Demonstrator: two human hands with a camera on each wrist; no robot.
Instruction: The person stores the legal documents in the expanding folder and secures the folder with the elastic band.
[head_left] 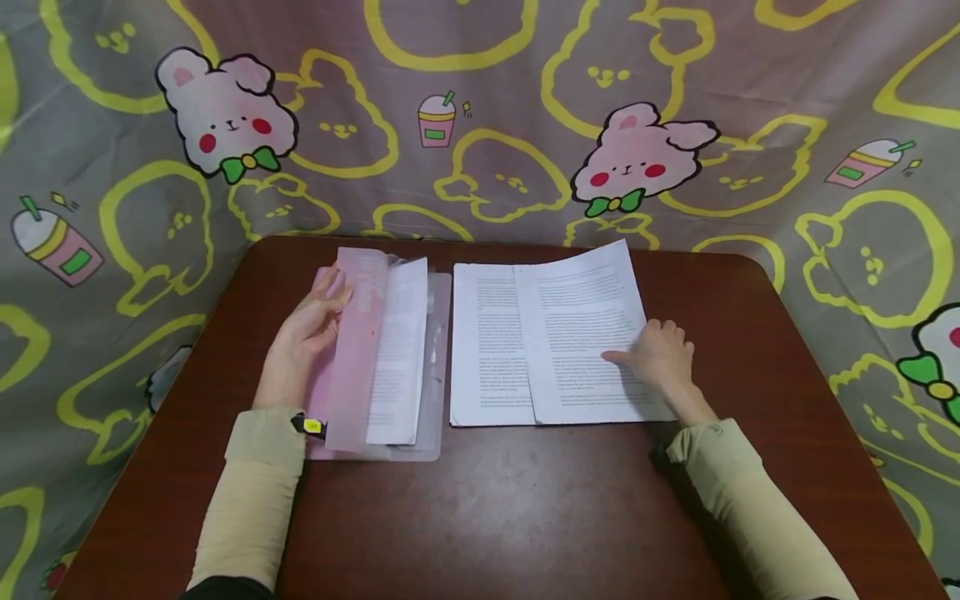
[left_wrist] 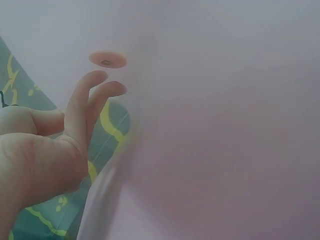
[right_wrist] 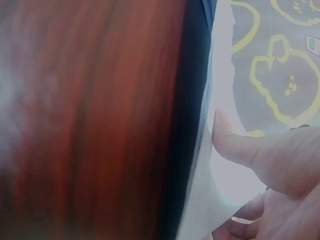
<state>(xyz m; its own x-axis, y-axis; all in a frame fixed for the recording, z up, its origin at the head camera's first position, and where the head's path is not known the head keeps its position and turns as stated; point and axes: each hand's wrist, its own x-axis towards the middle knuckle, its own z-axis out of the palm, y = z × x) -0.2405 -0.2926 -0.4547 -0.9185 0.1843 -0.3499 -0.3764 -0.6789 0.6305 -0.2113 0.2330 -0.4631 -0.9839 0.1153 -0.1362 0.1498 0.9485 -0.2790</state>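
Pink folder [head_left: 355, 358] lies left of centre on the table [head_left: 487, 517], printed pages [head_left: 401, 358] showing inside; the left hand [head_left: 307, 323] pinches its raised cover, thumb in front. Just beside it, overlapping printed sheets [head_left: 585, 333] reach toward the table's far edge, the right hand [head_left: 663, 354] pinching their lifted right side. Beyond hangs rabbit-patterned fabric [head_left: 510, 92].

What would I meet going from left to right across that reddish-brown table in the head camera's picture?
The person's bare left hand, the pink translucent plastic folder, the left white printed paper page, the right white printed paper page overlapping it, the person's bare right hand.
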